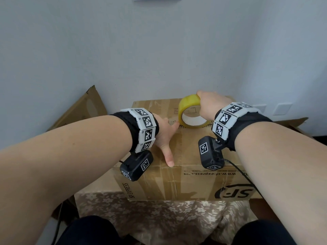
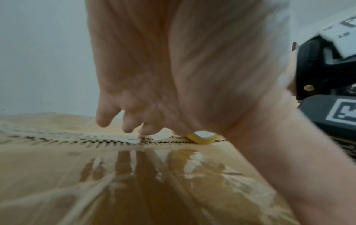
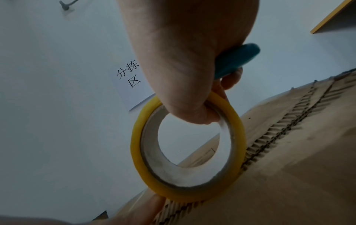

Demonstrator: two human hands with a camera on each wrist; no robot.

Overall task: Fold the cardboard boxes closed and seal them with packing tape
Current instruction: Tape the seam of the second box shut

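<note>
A brown SF Express cardboard box (image 1: 194,181) stands with its top flaps folded shut, their seam (image 2: 77,138) running across the top. My left hand (image 1: 164,131) rests flat on the box top, thumb stretched toward the near edge, fingertips (image 2: 146,129) touching the seam just left of the tape roll. My right hand (image 1: 210,106) grips a yellow packing tape roll (image 1: 187,101) by its upper rim, with the roll (image 3: 138,159) standing on edge on the seam. A teal object (image 3: 235,59) is also tucked in the right hand (image 3: 183,60). Old clear tape shines on the box top (image 2: 134,182).
The box sits on a floral cloth (image 1: 159,214) close to a white wall. A flattened cardboard piece (image 1: 85,110) leans at the back left, and another cardboard flap (image 1: 293,124) lies at the right. A paper sign (image 3: 129,85) hangs on the wall.
</note>
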